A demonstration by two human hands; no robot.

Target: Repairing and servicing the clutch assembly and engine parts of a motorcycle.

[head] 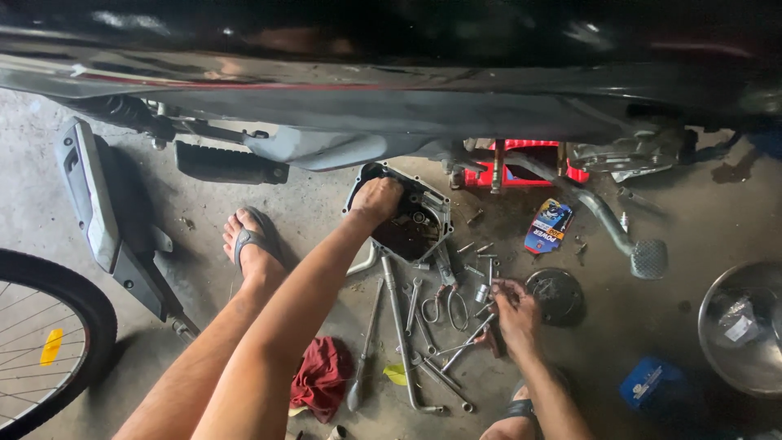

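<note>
Left hand [376, 198] (engine cover [433, 213] rim)

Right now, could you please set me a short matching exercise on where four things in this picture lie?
Things:
1. left hand
2. right hand
3. red rag
4. metal bowl

Places:
A. at the right edge of the floor
B. on the engine cover
C. on the floor beside the left forearm
D. among the loose tools

Pairs: 1-B, 2-D, 3-C, 4-A

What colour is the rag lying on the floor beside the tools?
The rag is dark red, seen in the head view.
</note>
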